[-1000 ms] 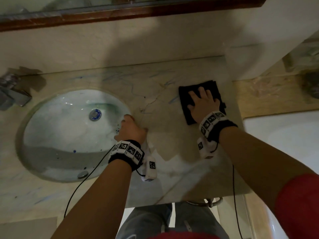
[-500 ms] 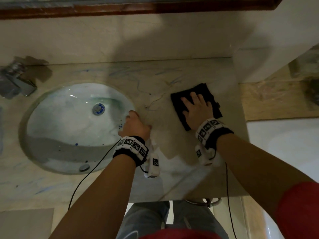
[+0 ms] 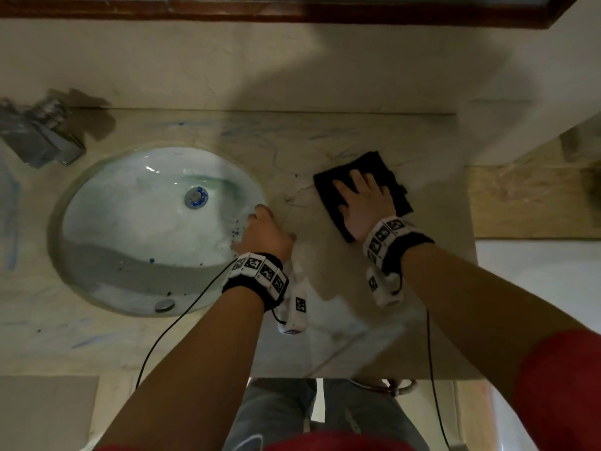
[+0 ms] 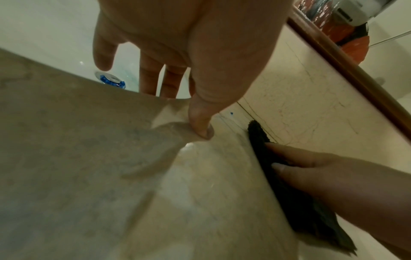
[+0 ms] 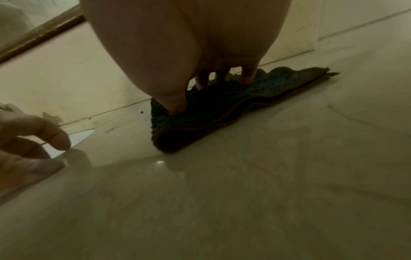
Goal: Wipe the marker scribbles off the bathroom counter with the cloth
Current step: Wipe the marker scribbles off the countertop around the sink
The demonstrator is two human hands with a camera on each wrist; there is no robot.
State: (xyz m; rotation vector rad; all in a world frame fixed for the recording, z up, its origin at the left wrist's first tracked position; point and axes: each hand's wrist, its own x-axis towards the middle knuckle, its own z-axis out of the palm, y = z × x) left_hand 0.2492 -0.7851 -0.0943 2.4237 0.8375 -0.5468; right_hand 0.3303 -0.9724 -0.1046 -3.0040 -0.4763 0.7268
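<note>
Right hand (image 3: 366,203) presses flat, fingers spread, on the folded dark cloth (image 3: 387,170) on the worktop (image 3: 341,281); left hand (image 3: 265,234) rests relaxed at the sink (image 3: 146,229) rim, holding nothing. Nearer stone looks clean; blue marker scribbles (image 3: 250,131) beyond, toward the wall, are left to wipe.

white sink (image 3: 136,229) left; tap (image 3: 42,138) far left

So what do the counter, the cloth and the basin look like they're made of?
Counter: beige stone, probably polished marble; it shows veins and glossy reflections. Cloth under the right hand: dark, folded, nubby pile, likely microfibre or terry. Basin: white, glossy with sharp highlights, probably glazed ceramic.
</note>
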